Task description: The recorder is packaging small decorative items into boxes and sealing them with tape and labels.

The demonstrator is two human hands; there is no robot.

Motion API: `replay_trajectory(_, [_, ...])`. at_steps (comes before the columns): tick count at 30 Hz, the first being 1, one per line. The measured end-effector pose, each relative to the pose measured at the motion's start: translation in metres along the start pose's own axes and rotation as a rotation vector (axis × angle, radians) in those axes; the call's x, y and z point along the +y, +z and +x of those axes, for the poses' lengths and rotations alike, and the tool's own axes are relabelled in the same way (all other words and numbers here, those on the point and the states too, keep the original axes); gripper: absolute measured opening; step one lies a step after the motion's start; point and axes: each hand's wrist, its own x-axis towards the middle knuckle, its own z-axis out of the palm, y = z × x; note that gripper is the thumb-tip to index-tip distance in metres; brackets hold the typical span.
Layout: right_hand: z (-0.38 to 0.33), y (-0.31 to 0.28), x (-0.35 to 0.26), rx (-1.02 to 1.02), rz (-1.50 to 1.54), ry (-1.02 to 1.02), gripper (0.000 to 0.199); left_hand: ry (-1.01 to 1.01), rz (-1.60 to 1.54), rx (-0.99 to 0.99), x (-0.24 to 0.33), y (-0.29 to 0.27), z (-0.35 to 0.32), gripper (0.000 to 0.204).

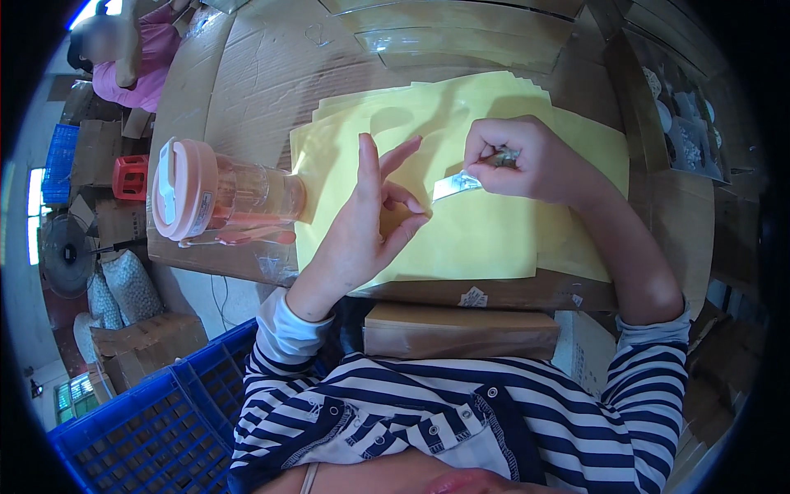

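My left hand is over the yellow paper sheets, its thumb and index fingertips pressed together and its other fingers raised. Whatever sits in that pinch is too small to make out. To its right, my right hand is closed around a flat, shiny silvery strip that points left toward the left fingertips. A greenish-brown patch shows between the right fingers, but its kind is unclear. The sheets lie in an overlapping stack on the cardboard-covered table.
A pink-lidded clear cup lies left of the sheets. At the right stands an open cardboard box with small white items. A blue crate is at lower left, a fan further left. A person in pink is at far left.
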Motion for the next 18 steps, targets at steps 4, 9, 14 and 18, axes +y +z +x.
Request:
replay_trajectory(4, [0.000,-0.002,0.003,0.022,0.066,0.060,0.006,0.015,-0.024,0.053,0.003,-0.003,-0.004,0.120])
replay_trajectory(9, [0.000,-0.007,0.001,0.103,0.007,0.017,0.009,0.082,-0.308,0.190,0.007,-0.004,-0.010,0.129])
replay_trajectory(14, [-0.011,-0.012,-0.035,0.136,-0.060,-0.051,0.006,0.112,-0.444,0.305,0.002,0.002,-0.016,0.137])
replay_trajectory(18, [-0.029,0.003,-0.053,0.140,-0.027,0.100,0.006,0.103,-0.194,0.189,0.000,0.003,-0.014,0.136])
